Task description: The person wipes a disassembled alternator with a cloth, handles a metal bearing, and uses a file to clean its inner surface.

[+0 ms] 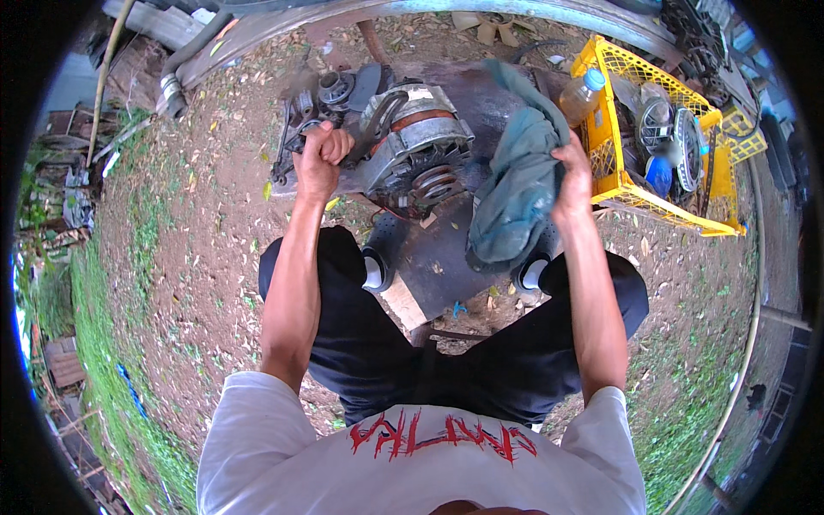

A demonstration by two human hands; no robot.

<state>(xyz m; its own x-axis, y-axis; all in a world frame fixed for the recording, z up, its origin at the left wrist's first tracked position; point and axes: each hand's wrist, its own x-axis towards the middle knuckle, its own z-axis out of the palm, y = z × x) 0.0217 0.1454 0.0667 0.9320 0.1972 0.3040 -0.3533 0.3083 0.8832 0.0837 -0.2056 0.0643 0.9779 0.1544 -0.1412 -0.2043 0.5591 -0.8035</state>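
A greasy alternator (418,142) with a grooved pulley (436,183) and a copper-coloured band sits on a dark work surface (446,266) before my knees. My left hand (324,159) is closed in a fist at the alternator's left side, beside several dark metal parts (336,88); whatever it may grip is hidden by the fingers. In my right hand (573,180) is a bunched teal cloth (522,176), gripped at its right edge. The cloth hangs to the right of the alternator, covering part of the surface.
A yellow plastic crate (609,184) at the right contains metal parts and a blue object (659,176). A bottle with a pale blue cap (584,96) stands by its left edge. A fan-like part (491,30) lies at the far side. Leaf-strewn dirt surrounds my feet.
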